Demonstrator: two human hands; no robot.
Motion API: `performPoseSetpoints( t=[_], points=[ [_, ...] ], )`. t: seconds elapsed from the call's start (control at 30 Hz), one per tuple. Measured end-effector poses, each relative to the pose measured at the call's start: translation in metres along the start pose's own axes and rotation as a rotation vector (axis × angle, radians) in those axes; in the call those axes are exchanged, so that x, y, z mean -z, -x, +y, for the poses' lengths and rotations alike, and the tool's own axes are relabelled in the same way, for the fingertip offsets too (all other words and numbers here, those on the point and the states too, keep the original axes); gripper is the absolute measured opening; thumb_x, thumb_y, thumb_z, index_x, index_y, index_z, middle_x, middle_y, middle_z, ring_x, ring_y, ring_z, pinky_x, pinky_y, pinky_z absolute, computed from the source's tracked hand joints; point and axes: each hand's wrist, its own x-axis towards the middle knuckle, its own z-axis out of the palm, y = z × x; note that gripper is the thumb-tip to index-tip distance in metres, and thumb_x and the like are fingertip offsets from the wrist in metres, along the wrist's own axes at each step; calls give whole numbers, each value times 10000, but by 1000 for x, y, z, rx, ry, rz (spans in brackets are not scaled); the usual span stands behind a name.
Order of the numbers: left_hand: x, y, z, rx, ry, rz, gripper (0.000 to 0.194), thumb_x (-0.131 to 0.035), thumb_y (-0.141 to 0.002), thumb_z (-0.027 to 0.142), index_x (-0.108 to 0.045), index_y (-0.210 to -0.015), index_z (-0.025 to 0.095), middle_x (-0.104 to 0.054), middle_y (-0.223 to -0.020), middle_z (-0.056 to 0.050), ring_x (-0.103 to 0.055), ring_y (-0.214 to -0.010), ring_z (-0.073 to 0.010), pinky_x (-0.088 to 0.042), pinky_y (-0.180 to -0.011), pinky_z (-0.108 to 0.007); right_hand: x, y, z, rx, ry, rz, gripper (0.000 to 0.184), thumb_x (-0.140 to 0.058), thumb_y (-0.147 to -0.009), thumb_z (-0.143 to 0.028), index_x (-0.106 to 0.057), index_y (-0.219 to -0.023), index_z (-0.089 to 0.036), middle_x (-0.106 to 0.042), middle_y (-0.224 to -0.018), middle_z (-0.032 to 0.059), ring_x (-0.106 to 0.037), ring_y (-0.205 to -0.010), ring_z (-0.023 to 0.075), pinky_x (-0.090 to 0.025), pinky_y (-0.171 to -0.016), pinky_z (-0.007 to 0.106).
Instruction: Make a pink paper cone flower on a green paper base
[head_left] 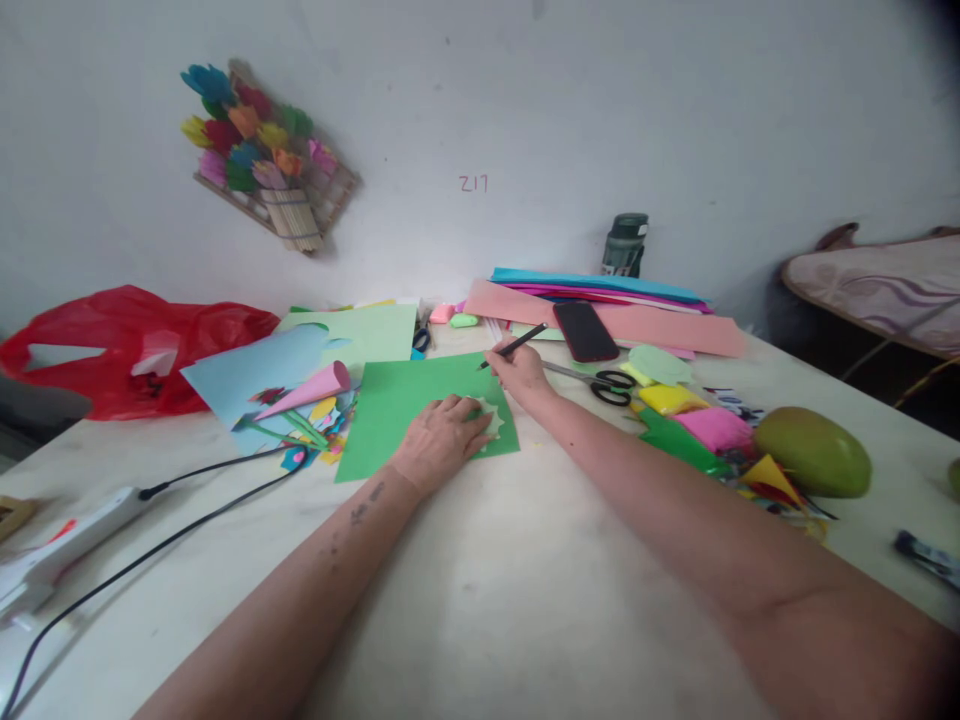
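Could skew scalloped pale-paper cutout (493, 417) on rectangular green-paper sheet (400, 398) by slackening flat, unclenched left hand (441, 437); pinching thin black pencil (526, 340) in right hand (525, 372) at sheet's far-right corner.

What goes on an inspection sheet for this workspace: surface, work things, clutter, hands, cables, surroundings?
Surface: pale table, covered in places along the back and both sides.
Work things: green sheet lying flat; whitish jagged-edged cutout near its right edge; black pencil.
Clutter: red bag, pink cone, scissors, phone, green fruit.
Hands: left hand rests on sheet and cutout; right hand grips the pencil, its tip at the sheet, contact unclear.
Cables: black cable loops between the power strip side and the cone's side.
Surroundings: wall with paper flowers and red writing; dark bottle before it.
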Motion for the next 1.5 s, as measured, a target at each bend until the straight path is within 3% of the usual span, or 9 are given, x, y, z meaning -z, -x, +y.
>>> performPoseSetpoints(
  t=[0.1, 0.27, 0.43, 0.57, 0.87, 1.03, 1.3, 1.5],
  points=[
    [-1, 0, 1, -4, 17, 3, 377, -293, -890, 413, -536, -1120, 240, -540, -1130, -51, -469, -1030, -201, -380, -819, -339, -2, 1, 8, 9, 40, -33, 196, -491, -762, -355, -570, -786, -177, -593, -558, -14, -550, -476, 91, -434, -495, 191],
    [-4, -1, 1, -18, 52, -2, 363, -299, -897, 379, -528, -1129, 219, -574, -1106, -55, -496, -1044, -184, -393, -867, -327, -6, 5, 15, -16, -94, -140, 346, -423, -800, -469, -559, -752, -155, -637, -614, 33, -585, -471, 100, -473, -501, 211],
    [-6, -2, 3, -11, 48, -4, 344, -329, -892, 339, -539, -1113, 180, -562, -1140, -73, -435, -1155, -215, -373, -954, -352, -11, 9, 17, 14, -90, -183, 140, -555, -745, -301, -553, -795, -170, -641, -614, 5, -618, -523, 109, -484, -525, 207],
    [-5, -2, 6, 10, 74, -27, 326, -330, -894, 296, -522, -1122, 165, -550, -1133, -99, -465, -1133, -204, -411, -932, -338, -12, 9, 20, 35, -14, -209, 130, -535, -764, -287, -576, -815, -174, -659, -629, 5, -639, -578, 116, -488, -574, 213],
    [-4, -2, 7, -2, 58, -17, 324, -309, -897, 299, -520, -1103, 165, -541, -1093, -107, -490, -1080, -207, -434, -895, -341, -6, 14, 7, 82, 217, -179, 301, -441, -809, -475, -570, -799, -203, -683, -707, 9, -643, -688, 131, -450, -612, 212],
    [-5, -2, 5, 2, 50, -4, 341, -297, -898, 320, -527, -1105, 176, -545, -1096, -94, -472, -1097, -220, -418, -913, -364, -5, 15, 5, 78, 283, -180, 283, -409, -831, -453, -552, -811, -210, -678, -687, 2, -636, -687, 131, -434, -606, 215],
    [-3, -3, 4, -32, 36, -29, 336, -308, -895, 298, -519, -1112, 152, -540, -1096, -106, -477, -1099, -209, -400, -944, -346, -9, 15, 9, 115, 265, -153, 145, -542, -747, -306, -582, -820, -188, -673, -734, 26, -625, -710, 141, -437, -627, 221],
    [-3, -3, 5, -28, 4, -28, 347, -296, -900, 309, -515, -1113, 146, -548, -1077, -110, -478, -1094, -215, -427, -907, -356, -8, 15, 7, 151, 275, -190, 213, -493, -785, -358, -587, -726, -176, -644, -629, 17, -602, -618, 134, -416, -586, 217]
  ],
)
